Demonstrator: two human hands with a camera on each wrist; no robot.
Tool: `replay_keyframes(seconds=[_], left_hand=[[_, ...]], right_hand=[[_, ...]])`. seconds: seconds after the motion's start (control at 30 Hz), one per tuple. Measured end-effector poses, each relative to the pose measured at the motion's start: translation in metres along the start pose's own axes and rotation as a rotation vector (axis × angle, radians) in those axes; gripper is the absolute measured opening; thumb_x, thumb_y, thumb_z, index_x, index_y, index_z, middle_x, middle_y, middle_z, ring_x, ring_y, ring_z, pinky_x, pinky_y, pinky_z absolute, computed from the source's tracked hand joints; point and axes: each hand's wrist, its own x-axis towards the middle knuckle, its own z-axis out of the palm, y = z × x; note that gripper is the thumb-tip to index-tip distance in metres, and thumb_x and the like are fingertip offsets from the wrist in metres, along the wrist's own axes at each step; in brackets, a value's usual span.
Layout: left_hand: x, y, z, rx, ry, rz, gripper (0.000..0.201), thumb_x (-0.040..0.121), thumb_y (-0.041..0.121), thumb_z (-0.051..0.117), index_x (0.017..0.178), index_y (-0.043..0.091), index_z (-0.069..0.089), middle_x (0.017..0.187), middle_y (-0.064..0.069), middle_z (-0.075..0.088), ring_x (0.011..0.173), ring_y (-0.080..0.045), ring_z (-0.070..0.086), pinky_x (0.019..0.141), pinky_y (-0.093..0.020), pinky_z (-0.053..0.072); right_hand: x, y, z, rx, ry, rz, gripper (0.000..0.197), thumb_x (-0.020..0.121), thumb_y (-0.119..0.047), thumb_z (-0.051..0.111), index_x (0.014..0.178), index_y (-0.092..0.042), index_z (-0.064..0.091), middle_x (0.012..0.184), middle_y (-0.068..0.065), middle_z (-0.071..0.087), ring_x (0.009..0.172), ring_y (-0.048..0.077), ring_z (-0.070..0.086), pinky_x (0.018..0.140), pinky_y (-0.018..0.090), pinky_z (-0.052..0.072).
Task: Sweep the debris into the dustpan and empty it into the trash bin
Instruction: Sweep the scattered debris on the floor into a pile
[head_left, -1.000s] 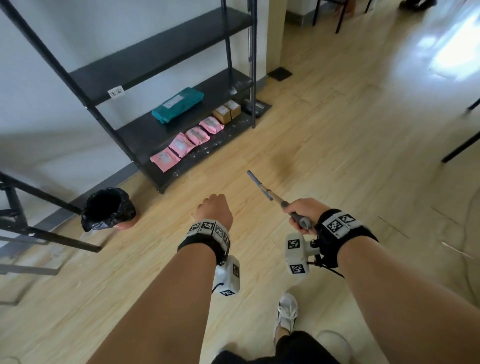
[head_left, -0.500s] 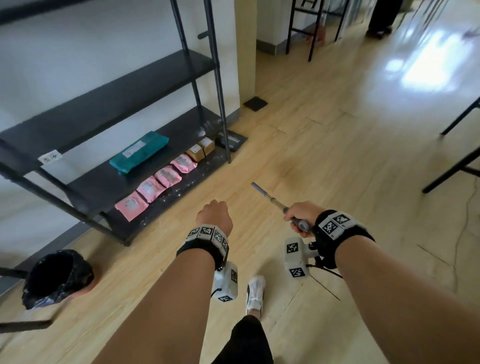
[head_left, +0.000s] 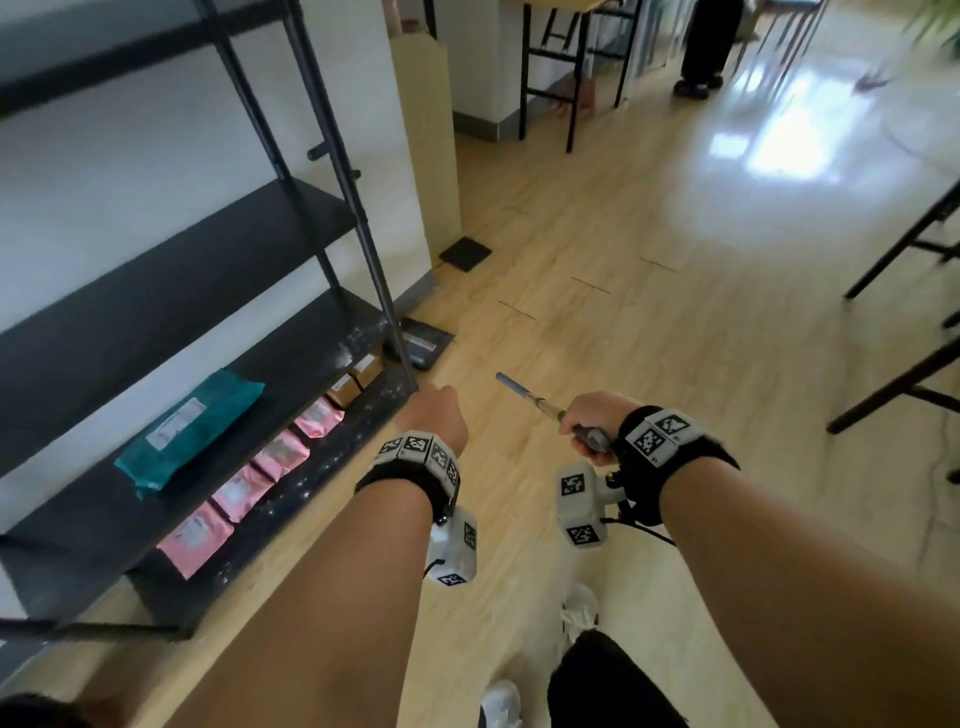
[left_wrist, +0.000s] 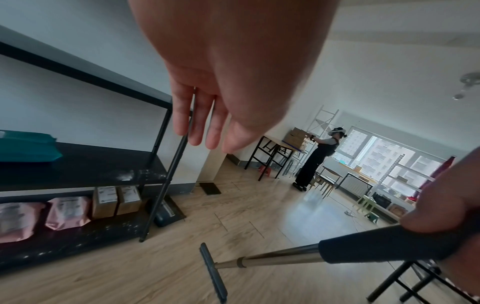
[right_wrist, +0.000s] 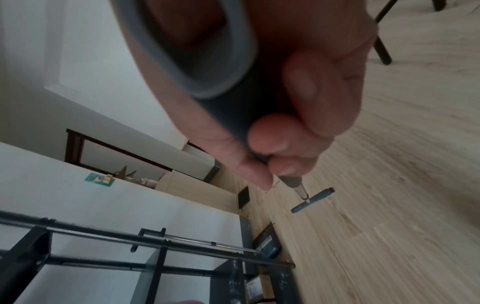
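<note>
Your right hand (head_left: 592, 423) is curled round the broom (left_wrist: 272, 256) handle; your left hand (left_wrist: 207, 115) reaches with fingers straight toward the dustpan (head_left: 423, 343) at 11 o'clock, beside the shelf (head_left: 171, 291) foot. Step in hand: fetching it. Next, close on its upright pole.

Wood floor (head_left: 597, 249), dustpan (head_left: 423, 343) on it, black shelf (head_left: 130, 322)

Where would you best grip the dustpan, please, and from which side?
Probably take the dustpan by its long thin handle, not the low pan: the handle stands nearly upright against the shelf corner. Come from the open floor side with the free left hand, fingers wrapping the upper shaft.
</note>
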Motion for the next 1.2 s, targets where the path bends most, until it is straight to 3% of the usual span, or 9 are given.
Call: replay_keyframes(seconds=[0.27,0.4,0.47,0.6,0.83,1.07,1.2], left_hand=[[0.161,0.051,-0.033,-0.038,-0.003,-0.036,0.031,0.095,0.013,0.037,0.119,0.01,0.056,0.121,-0.012,0.054,0.107,-0.031,0.056,0.088,-0.046,0.049],[0.224,0.067,-0.05,-0.016,0.006,-0.055,0.03,0.096,0.014,0.035,0.115,0.011,0.059,0.115,-0.01,0.058,0.1,-0.029,0.059,0.075,-0.036,0.046],[0.252,0.072,-0.058,-0.039,-0.002,-0.08,0.028,0.095,0.014,0.038,0.112,0.013,0.06,0.112,-0.008,0.059,0.097,-0.027,0.06,0.074,-0.034,0.047],[0.311,0.071,-0.071,-0.103,-0.007,-0.175,0.026,0.093,0.016,0.045,0.114,0.014,0.059,0.113,-0.007,0.058,0.098,-0.026,0.061,0.083,-0.041,0.053],[0.432,0.051,-0.11,-0.143,0.022,-0.269,0.028,0.092,0.013,0.046,0.118,0.012,0.057,0.118,-0.009,0.057,0.107,-0.029,0.058,0.088,-0.043,0.051],[0.515,0.03,-0.139,-0.128,0.021,-0.383,0.029,0.094,0.012,0.044,0.12,0.01,0.056,0.118,-0.011,0.055,0.107,-0.031,0.057,0.087,-0.043,0.052],[0.56,0.019,-0.154,-0.165,0.057,-0.476,0.026,0.094,0.013,0.043,0.114,0.012,0.058,0.113,-0.01,0.058,0.102,-0.029,0.06,0.084,-0.042,0.053]], right_hand=[[0.111,-0.105,-0.107,-0.071,-0.018,-0.006,0.017,0.095,-0.012,0.046,0.079,-0.005,0.049,0.057,0.008,0.047,0.045,0.019,0.04,0.044,0.024,0.031],[0.156,-0.161,-0.15,-0.136,-0.05,-0.026,0.018,0.094,-0.012,0.046,0.078,-0.004,0.049,0.057,0.009,0.047,0.044,0.02,0.039,0.044,0.025,0.031],[0.176,-0.19,-0.164,-0.18,-0.049,-0.038,0.018,0.095,-0.011,0.048,0.078,-0.004,0.049,0.057,0.009,0.047,0.044,0.02,0.04,0.043,0.024,0.032],[0.218,-0.252,-0.179,-0.244,-0.071,-0.074,0.018,0.095,-0.01,0.047,0.079,-0.004,0.048,0.058,0.009,0.044,0.043,0.02,0.041,0.039,0.019,0.034],[0.29,-0.37,-0.206,-0.28,-0.147,-0.11,0.025,0.095,-0.013,0.048,0.072,-0.004,0.049,0.06,0.01,0.049,0.049,0.021,0.041,0.048,0.03,0.032],[0.347,-0.461,-0.226,-0.329,-0.229,-0.142,0.021,0.092,-0.011,0.044,0.072,-0.005,0.044,0.058,0.011,0.045,0.047,0.022,0.036,0.044,0.028,0.028],[0.378,-0.514,-0.228,-0.4,-0.269,-0.163,0.021,0.09,-0.01,0.042,0.07,-0.007,0.042,0.057,0.01,0.044,0.042,0.021,0.037,0.039,0.022,0.03]])
